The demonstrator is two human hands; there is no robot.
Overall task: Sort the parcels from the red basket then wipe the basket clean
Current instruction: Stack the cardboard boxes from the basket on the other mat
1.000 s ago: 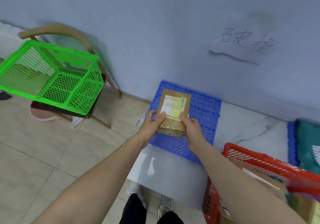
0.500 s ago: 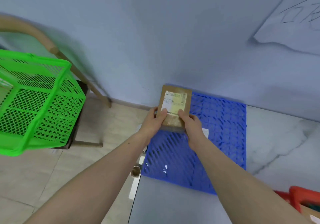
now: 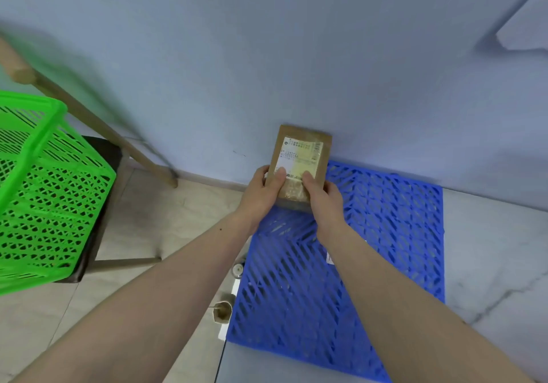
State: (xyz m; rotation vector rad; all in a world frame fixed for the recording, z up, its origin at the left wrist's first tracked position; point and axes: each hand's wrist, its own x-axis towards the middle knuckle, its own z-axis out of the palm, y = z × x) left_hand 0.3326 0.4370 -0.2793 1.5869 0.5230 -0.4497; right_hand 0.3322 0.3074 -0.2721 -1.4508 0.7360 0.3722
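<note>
1. While both hands hold the parcel (image 3: 299,165) upright over the blue mat's (image 3: 385,234) far corner by the wall, sorting is in hand; left hand (image 3: 262,196) and right hand (image 3: 321,197) have fingers curled round its lower edges
2. Next, likely lower it flat onto the mat
3. Green basket (image 3: 44,193) on a chair (image 3: 98,157) stands well left; nothing blocks the mat; the red basket is out of view

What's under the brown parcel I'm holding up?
The blue mesh tray on the marble table lies below the brown parcel. Both hands hide the parcel's bottom edge.
</note>
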